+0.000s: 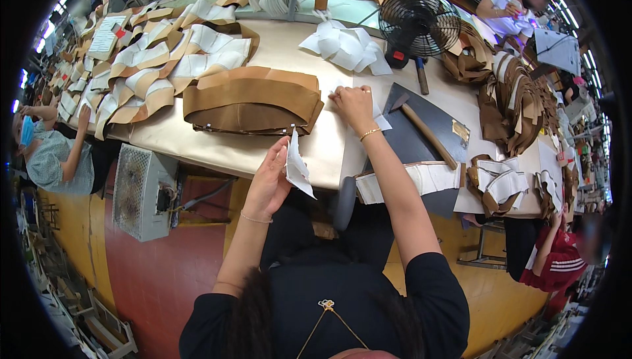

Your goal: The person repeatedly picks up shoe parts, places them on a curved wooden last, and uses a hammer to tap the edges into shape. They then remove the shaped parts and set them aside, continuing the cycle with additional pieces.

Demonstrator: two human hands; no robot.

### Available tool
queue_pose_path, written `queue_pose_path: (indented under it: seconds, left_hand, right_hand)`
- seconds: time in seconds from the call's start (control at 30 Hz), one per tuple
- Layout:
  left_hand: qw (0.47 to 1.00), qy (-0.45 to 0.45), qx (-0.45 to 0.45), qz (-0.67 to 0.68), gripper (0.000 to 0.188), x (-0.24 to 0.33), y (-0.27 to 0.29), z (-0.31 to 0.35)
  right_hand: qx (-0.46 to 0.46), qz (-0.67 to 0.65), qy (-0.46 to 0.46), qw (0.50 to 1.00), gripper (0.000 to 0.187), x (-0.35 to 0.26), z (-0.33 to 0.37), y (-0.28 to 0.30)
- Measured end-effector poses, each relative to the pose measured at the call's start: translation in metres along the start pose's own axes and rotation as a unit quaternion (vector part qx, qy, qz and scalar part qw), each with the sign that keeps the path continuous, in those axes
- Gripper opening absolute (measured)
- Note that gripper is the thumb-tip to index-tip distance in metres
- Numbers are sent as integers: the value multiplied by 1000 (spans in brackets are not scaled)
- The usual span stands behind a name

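My left hand [268, 176] is closed around the edge of a few thin white paper-like pieces [298, 169], held upright just off the table's front edge. Behind them stands a curved stack of brown leather pieces [253, 92], with small white marks along its near edge. My right hand [356, 107] is out over the table, right of the stack, its fingers curled together. Whatever is in its fingertips is too small to make out. A white piece [380, 119] shows beside the right wrist. Farther back lies a loose pile of white pieces [345, 46].
A hammer [428, 134] lies on a dark slab [411, 112], near a strip of white-faced pieces [421, 180]. Overlapping brown and white pieces [178, 50] cover the table's left. A black fan [419, 23] stands at the back, with leather bundles [510, 105] right. Other people sit at both sides.
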State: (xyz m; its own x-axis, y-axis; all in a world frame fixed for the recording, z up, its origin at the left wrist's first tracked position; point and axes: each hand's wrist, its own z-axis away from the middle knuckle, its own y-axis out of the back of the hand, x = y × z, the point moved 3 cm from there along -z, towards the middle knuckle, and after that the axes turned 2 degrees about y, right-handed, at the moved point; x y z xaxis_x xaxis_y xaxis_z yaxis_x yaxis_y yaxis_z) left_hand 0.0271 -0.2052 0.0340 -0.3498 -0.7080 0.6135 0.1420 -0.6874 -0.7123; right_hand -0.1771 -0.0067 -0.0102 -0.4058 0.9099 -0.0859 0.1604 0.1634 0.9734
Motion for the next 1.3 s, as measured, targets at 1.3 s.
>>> queue_pose_path:
  seconds: [1.3]
  left_hand:
    - [994, 33, 46, -94, 69, -17, 16, 1]
  right_hand:
    - [110, -696, -99, 703, 21, -65, 129, 159]
